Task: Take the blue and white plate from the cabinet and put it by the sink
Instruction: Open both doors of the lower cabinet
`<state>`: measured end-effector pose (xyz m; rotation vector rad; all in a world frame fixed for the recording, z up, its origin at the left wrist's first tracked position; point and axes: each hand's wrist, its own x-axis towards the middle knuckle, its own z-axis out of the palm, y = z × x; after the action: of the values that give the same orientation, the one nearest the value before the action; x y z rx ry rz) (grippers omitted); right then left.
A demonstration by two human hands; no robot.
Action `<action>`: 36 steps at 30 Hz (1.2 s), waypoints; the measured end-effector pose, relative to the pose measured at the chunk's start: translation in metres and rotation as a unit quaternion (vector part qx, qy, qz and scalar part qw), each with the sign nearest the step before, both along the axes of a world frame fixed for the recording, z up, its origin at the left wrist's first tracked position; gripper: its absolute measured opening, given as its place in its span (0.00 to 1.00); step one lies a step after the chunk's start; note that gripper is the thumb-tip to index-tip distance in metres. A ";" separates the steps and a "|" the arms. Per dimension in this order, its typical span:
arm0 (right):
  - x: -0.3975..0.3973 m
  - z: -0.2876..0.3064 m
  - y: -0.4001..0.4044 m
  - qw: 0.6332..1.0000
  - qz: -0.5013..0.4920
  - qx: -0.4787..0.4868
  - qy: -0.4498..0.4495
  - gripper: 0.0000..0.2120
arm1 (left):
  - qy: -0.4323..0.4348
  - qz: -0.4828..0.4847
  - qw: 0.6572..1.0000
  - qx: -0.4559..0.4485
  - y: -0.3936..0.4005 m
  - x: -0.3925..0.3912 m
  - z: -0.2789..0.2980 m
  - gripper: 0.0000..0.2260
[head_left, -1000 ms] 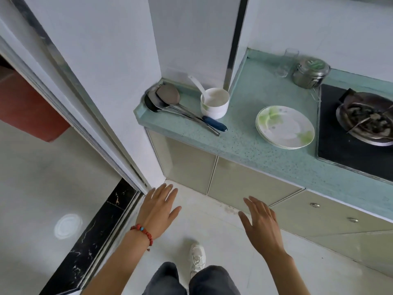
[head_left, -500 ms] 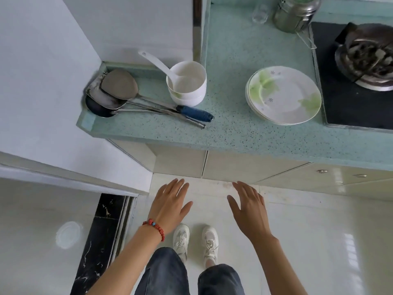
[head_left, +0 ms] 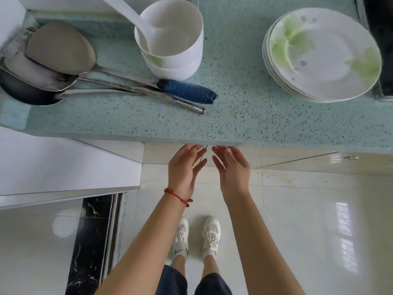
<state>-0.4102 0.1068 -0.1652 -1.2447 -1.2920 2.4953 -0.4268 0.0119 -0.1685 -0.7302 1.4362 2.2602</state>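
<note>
No blue and white plate shows; it is presumably behind the cabinet doors. Both hands have come up from mid-air to the door seam under the counter, so opening is next. Left hand and right hand are open, empty. Green plates: one stack, four perhaps. Two bowls, three ladles.

Counter holds plates (stacked), bowls, ladles.
</note>
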 end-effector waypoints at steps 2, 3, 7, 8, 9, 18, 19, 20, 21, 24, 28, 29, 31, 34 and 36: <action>-0.006 -0.002 0.002 0.998 -0.021 -0.055 0.017 0.13 | -0.001 0.025 0.998 0.056 0.002 -0.006 -0.001 0.11; -0.008 -0.003 0.003 0.995 -0.034 -0.086 0.028 0.14 | -0.007 0.039 0.996 0.081 0.003 -0.009 -0.002 0.11; -0.012 -0.002 0.004 0.986 -0.048 -0.150 0.047 0.14 | -0.027 0.065 0.986 0.154 0.009 -0.010 -0.001 0.10; -0.012 -0.002 0.003 0.985 -0.051 -0.160 0.046 0.14 | -0.030 0.070 0.984 0.162 0.010 -0.010 -0.001 0.10; -0.012 -0.001 0.002 0.983 -0.055 -0.167 0.044 0.14 | -0.037 0.080 0.982 0.167 0.010 -0.010 -0.001 0.10; 0.036 0.001 -0.004 0.991 -0.047 -0.125 -0.009 0.12 | -0.076 0.105 0.983 0.130 0.001 0.025 0.004 0.11; 0.045 0.001 -0.003 0.993 -0.038 -0.107 -0.020 0.12 | -0.080 0.099 0.985 0.116 -0.003 0.033 0.005 0.10; 0.053 0.001 -0.002 0.995 -0.028 -0.087 -0.029 0.11 | -0.083 0.090 0.987 0.099 -0.007 0.040 0.005 0.09; 0.062 0.001 -0.001 0.997 -0.018 -0.065 -0.037 0.10 | -0.086 0.081 0.990 0.080 -0.012 0.048 0.005 0.08; 0.086 0.001 0.001 0.998 0.005 0.001 -0.063 0.09 | -0.095 0.066 0.993 0.028 -0.024 0.070 0.004 0.06; 0.114 0.000 0.001 0.992 0.014 0.064 -0.105 0.08 | -0.098 0.070 0.992 -0.032 -0.039 0.098 0.003 0.06; 0.121 0.000 0.002 0.991 0.018 0.078 -0.109 0.09 | -0.094 0.068 0.992 -0.052 -0.043 0.104 0.003 0.06; 0.133 0.001 0.006 0.988 0.031 0.103 -0.110 0.08 | -0.088 0.067 0.990 -0.090 -0.050 0.116 0.003 0.06; 0.150 0.002 0.013 0.985 0.047 0.122 -0.110 0.09 | -0.073 0.067 0.986 -0.137 -0.063 0.131 0.001 0.07; 0.161 0.002 0.019 0.984 0.057 0.134 -0.106 0.09 | -0.058 0.063 0.984 -0.158 -0.071 0.139 0.000 0.07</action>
<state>-0.2493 0.1258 -0.1633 -1.4350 -1.7273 2.2074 -0.2876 -0.0590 -0.1684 -1.0585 1.7555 2.0607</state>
